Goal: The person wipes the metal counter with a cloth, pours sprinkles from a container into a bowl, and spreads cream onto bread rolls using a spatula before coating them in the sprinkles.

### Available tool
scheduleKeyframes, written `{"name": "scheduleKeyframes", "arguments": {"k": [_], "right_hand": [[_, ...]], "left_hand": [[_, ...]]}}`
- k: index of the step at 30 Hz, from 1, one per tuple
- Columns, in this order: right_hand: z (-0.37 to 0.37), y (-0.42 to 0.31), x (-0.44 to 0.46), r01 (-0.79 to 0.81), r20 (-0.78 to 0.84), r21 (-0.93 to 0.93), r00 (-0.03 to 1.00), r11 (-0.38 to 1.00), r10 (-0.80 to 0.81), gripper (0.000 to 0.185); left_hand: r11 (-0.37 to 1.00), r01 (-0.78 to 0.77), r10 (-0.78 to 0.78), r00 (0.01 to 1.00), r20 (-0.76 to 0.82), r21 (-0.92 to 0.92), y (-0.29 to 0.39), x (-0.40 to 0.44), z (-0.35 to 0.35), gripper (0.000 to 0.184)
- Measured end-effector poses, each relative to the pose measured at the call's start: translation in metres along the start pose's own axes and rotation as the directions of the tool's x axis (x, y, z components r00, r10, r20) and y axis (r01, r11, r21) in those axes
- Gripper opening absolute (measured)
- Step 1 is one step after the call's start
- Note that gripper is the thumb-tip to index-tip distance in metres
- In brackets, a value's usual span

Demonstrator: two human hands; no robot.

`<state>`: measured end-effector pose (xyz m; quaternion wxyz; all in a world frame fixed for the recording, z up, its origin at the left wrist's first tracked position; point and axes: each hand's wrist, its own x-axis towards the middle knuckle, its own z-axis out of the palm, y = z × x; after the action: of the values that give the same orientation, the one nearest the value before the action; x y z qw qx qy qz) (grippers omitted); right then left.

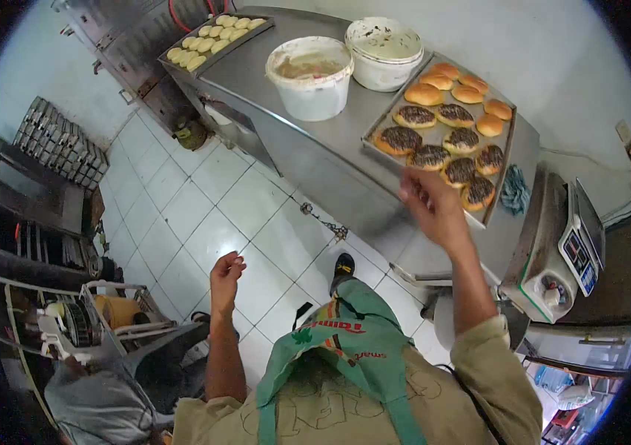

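Observation:
My right hand is over the near edge of a metal tray, fingers bent into a pinch; whatever is in them is hidden. Several buns on the tray are topped with dark chocolate sprinkles, among them a topped bun just beyond my fingers. Plain golden buns lie at the tray's far end. Away from the table, above the tiled floor, is my left hand. Its fingers are curled closed, and nothing shows in them.
Two white buckets stand on the steel table. A tray of pale dough pieces is at the far left end. To the right are a blue-green cloth and a scale. A person sits at lower left.

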<state>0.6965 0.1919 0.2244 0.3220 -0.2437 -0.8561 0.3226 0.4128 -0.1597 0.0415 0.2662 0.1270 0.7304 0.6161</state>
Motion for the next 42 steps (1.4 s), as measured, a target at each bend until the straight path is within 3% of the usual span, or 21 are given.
{"name": "scheduleKeyframes", "arguments": {"k": [3, 6, 8, 9, 13, 16, 17, 19, 21, 25, 28, 31, 34, 37, 40, 42], "right_hand": [[0.008, 0.003, 0.115, 0.114, -0.076, -0.027, 0.990, 0.993, -0.116, 0.030], [0.009, 0.031, 0.162, 0.033, -0.163, -0.095, 0.985, 0.995, -0.048, 0.030], [0.015, 0.056, 0.174, -0.066, -0.202, -0.066, 0.978, 0.996, 0.051, 0.029], [0.017, 0.064, 0.176, -0.076, -0.140, -0.073, 0.988, 0.994, 0.065, 0.028], [0.026, 0.046, 0.234, -0.133, -0.191, -0.054, 0.974, 0.990, 0.120, 0.026], [0.044, 0.017, 0.307, 0.049, 0.038, -0.212, 0.998, 0.976, -0.042, 0.023], [0.059, 0.024, 0.330, 0.120, 0.163, -0.291, 0.984, 0.949, -0.074, 0.030], [0.090, 0.019, 0.370, 0.065, 0.398, -0.504, 0.903, 0.861, 0.164, 0.029], [0.116, 0.011, 0.400, 0.123, 0.552, -0.661, 0.749, 0.741, 0.367, 0.032], [0.158, 0.024, 0.424, 0.214, 0.673, -0.710, 0.485, 0.671, 0.558, 0.032], [0.170, 0.042, 0.429, 0.181, 0.662, -0.701, 0.525, 0.690, 0.535, 0.032], [0.162, 0.034, 0.459, 0.273, 0.599, -0.801, 0.378, 0.533, 0.706, 0.036], [0.136, 0.030, 0.469, 0.261, 0.615, -0.784, 0.447, 0.562, 0.650, 0.039], [0.121, 0.018, 0.469, 0.214, 0.592, -0.800, 0.426, 0.560, 0.684, 0.036], [0.123, 0.014, 0.464, 0.144, 0.552, -0.833, 0.277, 0.534, 0.787, 0.032], [0.112, 0.012, 0.467, 0.183, 0.587, -0.810, 0.254, 0.557, 0.769, 0.030]], "left_hand": [[0.997, -0.039, 0.043, 0.997, 0.068, -0.060, 0.052, 0.065, 0.058, 0.036], [0.990, -0.068, 0.087, 0.983, 0.160, -0.120, 0.107, 0.109, 0.105, 0.035], [0.990, 0.007, 0.018, 0.984, 0.178, -0.139, 0.141, 0.137, 0.133, 0.035], [0.986, 0.038, 0.003, 0.969, 0.249, -0.160, 0.146, 0.157, 0.146, 0.039], [0.936, 0.234, -0.106, 0.898, 0.426, -0.262, 0.160, 0.241, 0.183, 0.051], [0.843, 0.348, -0.109, 0.857, 0.503, -0.410, 0.163, 0.283, 0.209, 0.055], [0.810, 0.372, -0.094, 0.845, 0.527, -0.453, 0.165, 0.294, 0.211, 0.056], [0.785, 0.446, -0.178, 0.828, 0.532, -0.431, 0.166, 0.313, 0.209, 0.055], [0.752, 0.517, -0.248, 0.797, 0.551, -0.410, 0.173, 0.324, 0.203, 0.059], [0.703, 0.555, -0.200, 0.755, 0.625, -0.446, 0.191, 0.347, 0.197, 0.063], [0.759, 0.558, -0.246, 0.723, 0.645, -0.336, 0.191, 0.367, 0.195, 0.063], [0.754, 0.577, -0.256, 0.698, 0.669, -0.314, 0.199, 0.377, 0.189, 0.064], [0.776, 0.567, -0.249, 0.679, 0.691, -0.277, 0.205, 0.386, 0.185, 0.063], [0.780, 0.567, -0.242, 0.662, 0.709, -0.263, 0.205, 0.391, 0.183, 0.061], [0.763, 0.580, -0.249, 0.672, 0.698, -0.286, 0.206, 0.390, 0.184, 0.061], [0.746, 0.589, -0.237, 0.670, 0.704, -0.310, 0.206, 0.391, 0.183, 0.061]]}}
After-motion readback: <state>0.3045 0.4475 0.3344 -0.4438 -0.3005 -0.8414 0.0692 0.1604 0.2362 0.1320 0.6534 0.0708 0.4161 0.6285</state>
